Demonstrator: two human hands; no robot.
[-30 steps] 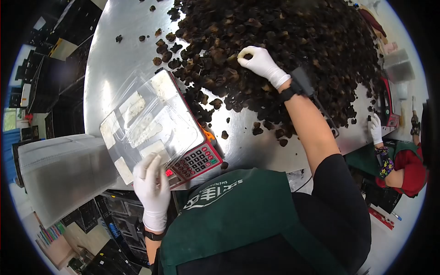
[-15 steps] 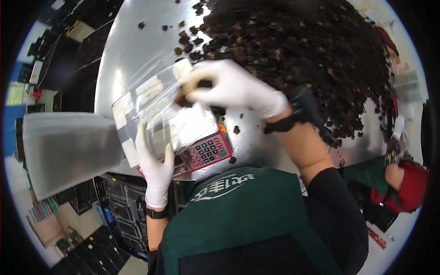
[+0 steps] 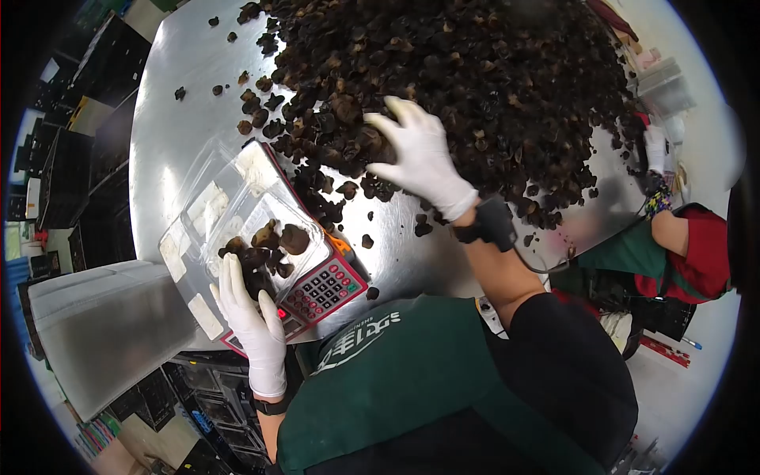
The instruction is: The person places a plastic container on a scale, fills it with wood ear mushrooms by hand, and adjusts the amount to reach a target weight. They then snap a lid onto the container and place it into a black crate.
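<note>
Dark, ruffled dried fungus pieces, resembling wood ear, form a large pile point(image 3: 491, 79) on the metal table. My gloved right hand point(image 3: 423, 154) is at the pile's near edge, its fingers spread and nothing in them. On a red scale point(image 3: 323, 291) with a keypad lies an open clear plastic box point(image 3: 214, 210). Several fungus pieces point(image 3: 273, 245) sit in its near part. My gloved left hand point(image 3: 252, 321) rests at the box's near left side, fingers stretched out and thumb apart, touching or close to the pieces.
A translucent plastic bin point(image 3: 111, 324) stands at the table's left edge. Loose pieces lie on the metal table point(image 3: 190, 47) around the pile. At the right, a co-worker's gloved hand point(image 3: 655, 149) is near the table. Black crates point(image 3: 226, 404) are stacked below.
My right hand has moved from over the box, rightward to the pile, and its fingers have spread. Fungus pieces now show in the box. My left hand stays beside the box.
</note>
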